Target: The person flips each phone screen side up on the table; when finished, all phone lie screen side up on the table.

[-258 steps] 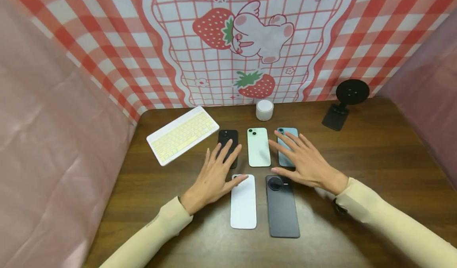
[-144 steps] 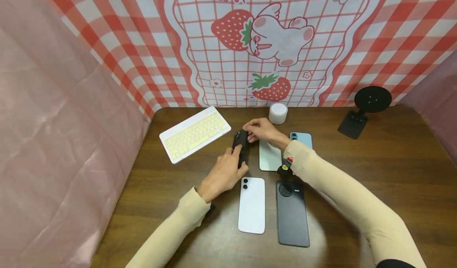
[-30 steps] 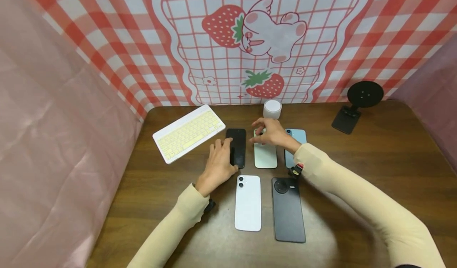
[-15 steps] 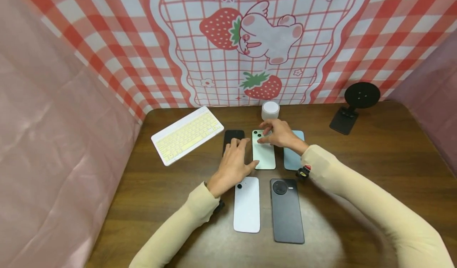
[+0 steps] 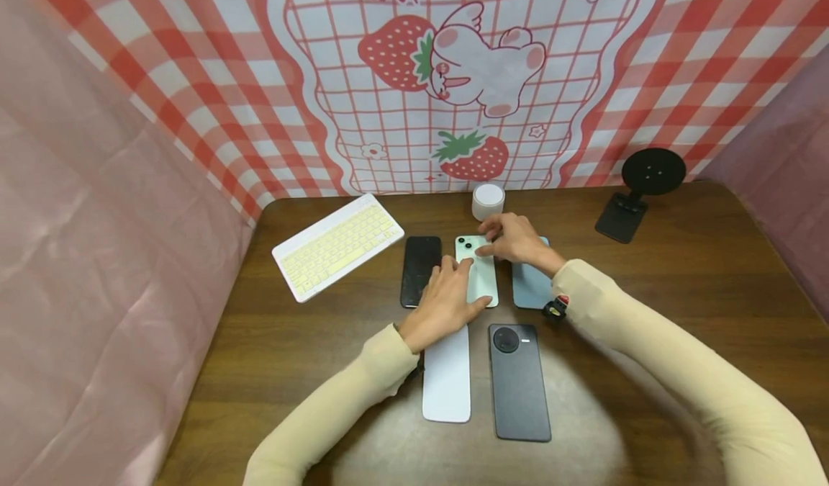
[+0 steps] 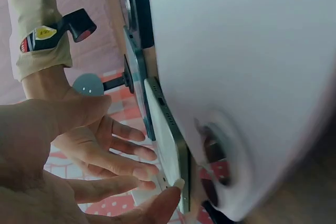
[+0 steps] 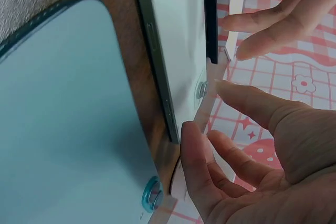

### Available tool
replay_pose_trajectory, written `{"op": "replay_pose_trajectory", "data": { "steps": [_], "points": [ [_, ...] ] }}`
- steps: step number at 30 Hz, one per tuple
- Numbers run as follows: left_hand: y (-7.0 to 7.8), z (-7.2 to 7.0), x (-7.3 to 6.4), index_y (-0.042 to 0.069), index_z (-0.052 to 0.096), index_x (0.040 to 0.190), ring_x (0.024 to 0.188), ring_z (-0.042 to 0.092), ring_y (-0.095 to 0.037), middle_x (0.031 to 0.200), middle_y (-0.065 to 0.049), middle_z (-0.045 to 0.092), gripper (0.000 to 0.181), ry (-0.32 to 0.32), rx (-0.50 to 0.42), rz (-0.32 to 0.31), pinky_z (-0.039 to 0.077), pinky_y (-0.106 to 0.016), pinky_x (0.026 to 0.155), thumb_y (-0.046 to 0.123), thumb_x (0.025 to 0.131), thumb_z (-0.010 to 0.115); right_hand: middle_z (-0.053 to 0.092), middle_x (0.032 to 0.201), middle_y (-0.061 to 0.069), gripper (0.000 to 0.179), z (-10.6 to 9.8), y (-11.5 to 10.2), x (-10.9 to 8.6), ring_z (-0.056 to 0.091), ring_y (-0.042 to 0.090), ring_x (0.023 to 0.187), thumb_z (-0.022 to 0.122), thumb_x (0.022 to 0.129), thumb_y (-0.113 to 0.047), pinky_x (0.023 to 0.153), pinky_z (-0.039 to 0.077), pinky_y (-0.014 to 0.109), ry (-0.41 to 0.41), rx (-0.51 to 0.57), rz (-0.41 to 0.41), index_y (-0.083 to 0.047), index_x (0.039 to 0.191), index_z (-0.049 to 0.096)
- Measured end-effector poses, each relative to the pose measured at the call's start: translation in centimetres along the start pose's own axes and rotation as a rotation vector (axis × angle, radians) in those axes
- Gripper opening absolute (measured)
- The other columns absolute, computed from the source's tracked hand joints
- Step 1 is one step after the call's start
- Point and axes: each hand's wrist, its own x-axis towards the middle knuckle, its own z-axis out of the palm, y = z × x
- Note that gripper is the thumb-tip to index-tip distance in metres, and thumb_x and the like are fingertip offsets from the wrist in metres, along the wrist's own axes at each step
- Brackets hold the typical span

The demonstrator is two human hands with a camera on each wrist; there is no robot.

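Observation:
A mint-green phone (image 5: 482,284) lies back up in the middle of the back row. My left hand (image 5: 443,302) reaches over it from the front, fingers spread and slightly bent. At its upper right corner is my right hand (image 5: 516,241), thumb and fingers apart. In the right wrist view the mint phone (image 7: 178,40) lies flat, with no fingers closed round it. Left of it a black phone (image 5: 419,266) lies screen up. A light-blue phone (image 5: 529,288) sits to the right, partly under the right wrist. The white phone (image 5: 447,381) is partly covered by my left hand.
A dark grey phone (image 5: 520,392) lies front right on the wooden table (image 5: 680,313). A white keyboard (image 5: 338,247) with yellow keys stands back left. A small white cylinder (image 5: 488,202) is behind the mint phone, and a black folding stand (image 5: 637,191) back right.
The black phone, back up in the oldest frame and tilted up between both hands later, now lies screen up. My left hand has moved right from it to the mint phone; my right hand shifted slightly right.

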Motion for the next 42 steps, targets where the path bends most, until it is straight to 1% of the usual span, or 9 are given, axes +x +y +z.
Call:
{"op": "replay_pose_trajectory", "data": {
  "steps": [2,9,17,22,26,31,34,38,42],
  "points": [
    [0.2,0.1,0.2,0.006,0.050,0.152,0.112,0.059,-0.035,0.141,-0.021,0.053,0.074,-0.010,0.011,-0.003,0.060,-0.046,0.083,0.044,0.094,0.076,0.071,0.119,0.028,0.048,-0.1,0.1,0.1,0.074,0.021,0.075,0.086,0.085,-0.014,0.069,0.062,0.032,0.009,-0.012,0.002,0.003,0.126,0.068],
    [1.2,1.0,0.6,0.008,0.054,0.149,0.121,0.057,-0.041,0.140,-0.019,0.051,0.070,-0.084,0.103,-0.018,0.060,-0.048,0.086,0.050,0.095,0.073,0.072,0.120,0.024,0.048,-0.2,0.4,0.6,0.073,0.016,0.070,0.086,0.084,-0.017,0.086,0.061,0.042,0.032,-0.058,0.005,0.001,0.126,0.070],
    [2.6,1.6,0.8,0.014,0.056,0.146,0.119,0.055,-0.037,0.138,-0.014,0.052,0.070,-0.114,0.233,-0.035,0.059,-0.041,0.081,0.055,0.092,0.074,0.073,0.118,0.022,0.048,-0.1,0.7,0.9,0.071,0.015,0.070,0.087,0.085,-0.019,0.084,0.060,0.040,0.029,-0.096,0.021,0.000,0.126,0.071],
    [2.8,1.9,1.0,0.014,0.059,0.143,0.118,0.056,-0.037,0.136,-0.014,0.054,0.068,-0.104,0.300,-0.030,0.059,-0.040,0.080,0.056,0.092,0.074,0.074,0.117,0.022,0.046,0.1,0.7,0.8,0.074,0.023,0.078,0.087,0.085,-0.019,0.086,0.059,0.040,0.033,-0.103,0.022,0.000,0.123,0.072],
    [3.0,2.0,1.2,0.015,0.058,0.145,0.117,0.057,-0.037,0.137,-0.013,0.055,0.071,-0.088,0.336,-0.038,0.059,-0.038,0.080,0.056,0.090,0.076,0.075,0.116,0.022,0.043,0.3,0.7,0.8,0.073,0.033,0.095,0.086,0.084,-0.018,0.092,0.057,0.045,0.040,-0.117,0.003,0.001,0.121,0.072],
    [3.2,2.2,1.4,0.016,0.059,0.146,0.115,0.059,-0.035,0.137,-0.013,0.057,0.074,-0.080,0.374,-0.055,0.058,-0.037,0.079,0.056,0.087,0.079,0.075,0.117,0.022,0.043,0.5,0.8,0.8,0.070,0.036,0.107,0.086,0.084,-0.019,0.096,0.055,0.048,0.043,-0.130,-0.020,0.001,0.120,0.073],
    [3.4,2.2,1.5,0.016,0.059,0.145,0.114,0.060,-0.035,0.136,-0.013,0.058,0.073,-0.081,0.399,-0.057,0.058,-0.037,0.079,0.057,0.087,0.078,0.075,0.115,0.022,0.044,0.5,0.9,0.8,0.073,0.032,0.096,0.086,0.084,-0.019,0.094,0.056,0.047,0.046,-0.125,-0.019,0.002,0.120,0.073],
    [3.5,2.1,1.6,0.016,0.061,0.143,0.114,0.062,-0.036,0.133,-0.012,0.060,0.071,-0.075,0.424,-0.046,0.059,-0.037,0.079,0.057,0.088,0.077,0.075,0.110,0.021,0.045,0.4,0.8,0.7,0.071,0.016,0.067,0.087,0.083,-0.019,0.090,0.057,0.045,0.045,-0.118,-0.003,0.002,0.121,0.073],
    [3.5,2.1,1.7,0.015,0.063,0.140,0.114,0.061,-0.036,0.131,-0.013,0.061,0.068,-0.061,0.422,-0.032,0.059,-0.037,0.078,0.056,0.088,0.077,0.074,0.108,0.020,0.045,0.3,0.8,0.7,0.066,0.006,0.060,0.087,0.084,-0.020,0.089,0.057,0.043,0.040,-0.117,0.009,0.003,0.120,0.073]
  ]
}}
